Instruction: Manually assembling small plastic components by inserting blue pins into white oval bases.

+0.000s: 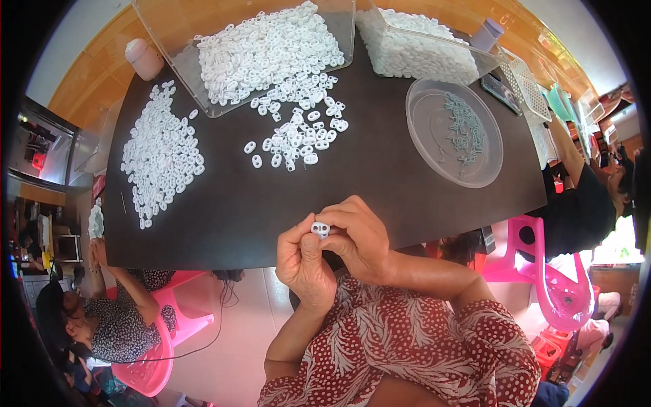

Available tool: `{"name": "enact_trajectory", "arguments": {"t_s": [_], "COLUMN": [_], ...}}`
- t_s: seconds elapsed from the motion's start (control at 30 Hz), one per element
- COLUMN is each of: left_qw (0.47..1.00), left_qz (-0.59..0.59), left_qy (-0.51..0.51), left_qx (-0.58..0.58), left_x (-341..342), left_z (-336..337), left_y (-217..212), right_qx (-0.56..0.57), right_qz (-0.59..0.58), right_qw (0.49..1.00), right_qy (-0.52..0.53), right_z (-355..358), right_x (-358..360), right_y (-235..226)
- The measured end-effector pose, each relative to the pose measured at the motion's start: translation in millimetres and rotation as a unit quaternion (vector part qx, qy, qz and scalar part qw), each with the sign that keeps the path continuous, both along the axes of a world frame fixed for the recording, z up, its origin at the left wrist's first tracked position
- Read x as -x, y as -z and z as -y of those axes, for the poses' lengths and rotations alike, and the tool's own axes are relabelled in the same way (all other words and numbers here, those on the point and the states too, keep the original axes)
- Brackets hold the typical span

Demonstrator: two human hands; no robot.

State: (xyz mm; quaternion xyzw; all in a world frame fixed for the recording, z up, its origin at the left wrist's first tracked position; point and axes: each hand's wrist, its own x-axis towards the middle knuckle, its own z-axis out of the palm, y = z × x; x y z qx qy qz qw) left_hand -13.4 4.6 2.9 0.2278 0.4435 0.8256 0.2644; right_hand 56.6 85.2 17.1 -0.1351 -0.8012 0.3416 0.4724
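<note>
Just past the table's near edge, a small white two-holed plastic cord lock (320, 230) is pinched between my two hands. My left hand (303, 261) grips it from the left with thumb and fingers closed. From the right, my right hand (361, 239) closes on it too, its index finger curled over the top. Whether a smaller part sits between the fingertips is hidden. Farther up the dark table lie a loose scatter of white two-holed pieces (298, 139) and, to the left, a larger heap of similar pieces (159, 159).
A clear bin (182, 74) spilling white pieces stands at the back, beside a second filled bin (420, 57). At right, a round clear tray (422, 146) holds small greenish springs (464, 129). A phone (500, 93) lies beyond it. Other people sit at both sides.
</note>
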Motion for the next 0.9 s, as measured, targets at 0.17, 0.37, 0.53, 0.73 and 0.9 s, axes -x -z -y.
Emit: {"name": "enact_trajectory", "arguments": {"t_s": [0.17, 0.37, 0.53, 0.73, 0.9], "left_qw": [0.999, 0.995, 0.99, 0.983, 0.994], "left_qz": [-0.028, -0.09, -0.126, -0.169, -0.096], "left_qy": [-0.014, -0.04, -0.061, -0.078, -0.056], "left_qx": [-0.011, -0.013, -0.009, 0.011, 0.01], "left_x": [-6.1, -12.0, -12.3, -12.8, -9.4], "left_z": [1.1, 0.9, -0.4, -0.3, 2.8], "left_y": [3.6, -0.5, -1.1, 0.9, 12.7], "right_qx": [0.007, -0.03, -0.045, -0.047, -0.033], "right_qz": [-0.029, -0.066, -0.082, -0.075, -0.055], "right_qw": [0.999, 0.997, 0.995, 0.996, 0.998], "right_qy": [0.012, 0.024, 0.024, 0.021, 0.008], "right_z": [6.2, 9.7, 10.0, 10.4, 8.4], "right_x": [1.5, 5.4, 7.8, 6.4, 7.4], "right_y": [2.5, 6.5, 9.6, 11.5, 9.1]}}
